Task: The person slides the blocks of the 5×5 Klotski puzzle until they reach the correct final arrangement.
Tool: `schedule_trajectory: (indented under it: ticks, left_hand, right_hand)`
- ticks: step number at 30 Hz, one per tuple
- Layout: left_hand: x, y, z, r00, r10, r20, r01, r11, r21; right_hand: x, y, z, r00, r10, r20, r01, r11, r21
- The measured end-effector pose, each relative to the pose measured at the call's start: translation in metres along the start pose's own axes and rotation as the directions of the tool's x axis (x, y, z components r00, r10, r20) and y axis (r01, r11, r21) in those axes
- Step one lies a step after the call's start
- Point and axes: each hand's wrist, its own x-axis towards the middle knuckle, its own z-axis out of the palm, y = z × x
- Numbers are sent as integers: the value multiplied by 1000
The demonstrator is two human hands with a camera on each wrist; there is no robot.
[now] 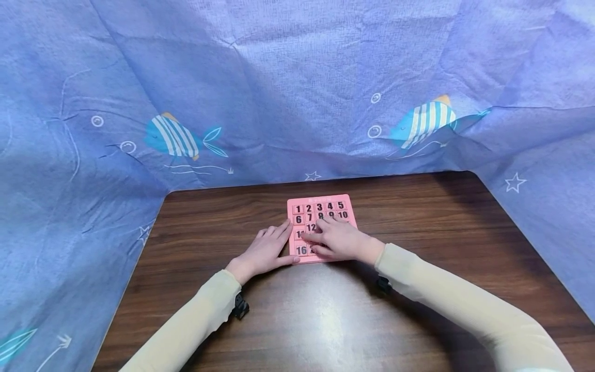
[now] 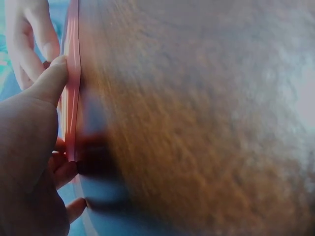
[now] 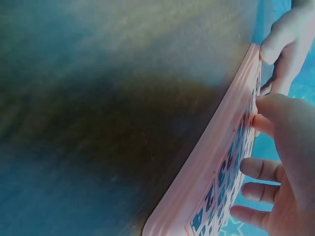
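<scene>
A pink sliding number puzzle (image 1: 321, 199) lies flat on the table, its black numbers facing up. My left hand (image 1: 262, 250) rests along its left side, the fingers stretched out and touching that edge. The left thumb touches the near left corner; the left wrist view shows it against the puzzle's pink rim (image 2: 72, 98). Over the tiles lies my right hand (image 1: 341, 240), its index finger reaching to the tile beside number 11. It hides several tiles at the lower right. In the right wrist view its fingers spread over the numbered face (image 3: 224, 169).
The dark wooden table (image 1: 223, 214) runs out on all sides of the puzzle. A blue cloth (image 1: 297, 103) with printed fish and stars hangs behind the far edge and along both sides. Small black devices (image 1: 240, 306) sit under both wrists.
</scene>
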Motion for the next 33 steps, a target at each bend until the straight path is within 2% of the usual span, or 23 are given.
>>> schedule_trajectory:
  ticks: [5,9,20,26,33]
  left_hand:
    - [0,2,0,1000,-3,0,3,1000,5]
    - [0,2,1,1000,0,-2,0,1000,8]
    - [-1,1,0,1000,0,-11,0,1000,4]
    - [-2,2,-1,1000,-3,-3,3,1000,3]
    - [-1,2,0,1000,-5,-5,5,1000,8]
  right_hand:
    - [6,5,0,1000,30,10,-29,999,-31]
    - [4,2,1,1000,31,5,-31,999,-35]
    - [-25,-22,2,996,-89,-24,88,996,-27]
    - [-22,-18,3,999,-43,-33,42,999,-30]
    - [-8,-6,3,1000,18,14,-17,998,-62]
